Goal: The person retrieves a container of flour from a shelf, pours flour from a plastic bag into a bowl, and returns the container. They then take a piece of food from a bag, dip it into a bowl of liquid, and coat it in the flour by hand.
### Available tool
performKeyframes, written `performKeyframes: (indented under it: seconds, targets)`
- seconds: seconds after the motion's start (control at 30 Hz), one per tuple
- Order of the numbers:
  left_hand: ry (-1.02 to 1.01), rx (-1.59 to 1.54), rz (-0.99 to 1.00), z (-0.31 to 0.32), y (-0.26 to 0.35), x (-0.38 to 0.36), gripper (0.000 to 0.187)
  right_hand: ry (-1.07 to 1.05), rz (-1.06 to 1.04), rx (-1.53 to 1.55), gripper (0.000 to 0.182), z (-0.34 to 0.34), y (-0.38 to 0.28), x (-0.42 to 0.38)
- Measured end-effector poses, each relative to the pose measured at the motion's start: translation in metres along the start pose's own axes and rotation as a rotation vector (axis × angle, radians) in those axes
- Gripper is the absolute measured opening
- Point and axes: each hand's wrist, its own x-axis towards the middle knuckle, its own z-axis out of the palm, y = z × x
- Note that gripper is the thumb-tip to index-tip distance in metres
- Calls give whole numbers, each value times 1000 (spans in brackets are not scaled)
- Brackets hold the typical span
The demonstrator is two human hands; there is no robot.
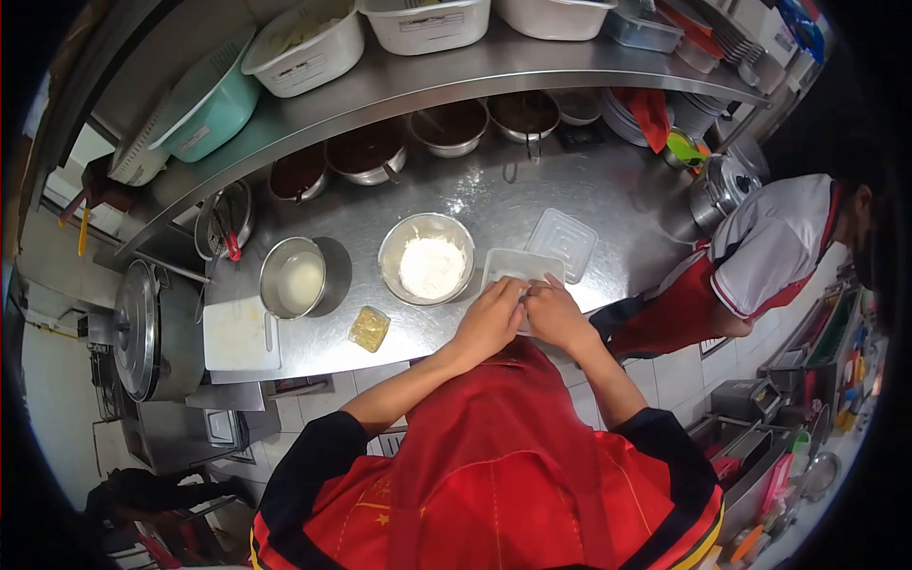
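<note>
Just right of a round steel bowl of white powder [426,258], the left hand [491,318] and right hand [559,315], fingers curled, meet over the near side of a translucent plastic container [524,263], grip unclear. Beyond, a translucent square lid [564,241] lies nearer the right hand.

Left grip [492,315] and right grip [555,313] meet at a translucent container [524,263].

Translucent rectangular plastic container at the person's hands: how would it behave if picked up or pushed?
The translucent rectangular plastic container looks thin-walled, so likely light, though its contents are unclear. Those walls may flex if squeezed. Pushed, it would probably slide easily on the smooth, shiny steel counter.
</note>
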Motion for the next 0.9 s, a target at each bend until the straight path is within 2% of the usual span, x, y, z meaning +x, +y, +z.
performKeyframes:
  seconds: [0.1, 0.13, 0.17, 0.23, 0.3, 0.33, 0.43, 0.53, 0.63, 0.7, 0.73, 0.8, 0.9]
  targets:
    - [-213, 213, 12, 14, -16, 4, 22, -2, 25, 433, 22, -48, 2, -3]
    - [-275, 209, 5, 19, -22, 7, 24, 83, 105, 527, 22, -52, 16, -6]
    - [-337, 204, -4, 26, -28, 12, 28, 257, 241, 643, 19, -53, 31, -7]
    - [-518, 215, -50, 38, -40, 23, 37, 411, 398, 395, 15, -36, 82, 0]
    - [-757, 247, -121, 48, -52, 43, 46, 139, 591, 205, 60, 13, 140, 13]
    - [-795, 300, -96, 56, -59, 47, 50, -17, 697, 70, 85, 26, 151, 21]
    - [-912, 348, -239, 49, -45, 59, 49, -257, 766, 40, 119, 38, 160, 40]
    - [-518, 563, 60, 26, -30, 27, 47, -299, 818, 9, 118, 36, 163, 46]
    - [-268, 280, 65, -17, -6, 6, 46, -203, 783, 190, 86, 34, 175, 33]
    - [-95, 176, 78, -39, 0, -15, 59, 39, 624, 280, 56, 9, 156, 23]
    - [-71, 120, 45, -43, -5, -21, 70, 157, 542, 321, 42, -9, 139, 14]
    - [-28, 5, -23, -44, -19, -33, 95, 428, 329, 326, 21, -43, 71, 1]
    - [-15, -251, 76, -32, -55, -31, 122, 412, 142, 171, 35, -56, -3, -17]
